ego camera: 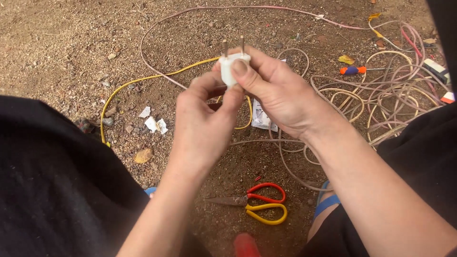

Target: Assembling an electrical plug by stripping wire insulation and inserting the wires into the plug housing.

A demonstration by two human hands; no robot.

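White plug point(231, 66) pinched — left hand point(200, 126), right hand point(281, 95) raised.

Even, soft daylight; no hard shadows; no glare. Centre sharp, slight blur and wide-angle stretch at edges.

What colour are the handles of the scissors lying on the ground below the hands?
One red, one yellow: the metal-bladed scissors on the dirt show clearest in the head view.

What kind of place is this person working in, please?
Probably an outdoor spot used for informal electrical repair: bare sandy, gravelly ground, a tangle of pale loose cables, and red-and-yellow-handled scissors lying in the dirt. Both hands hold a white two-pin plug.
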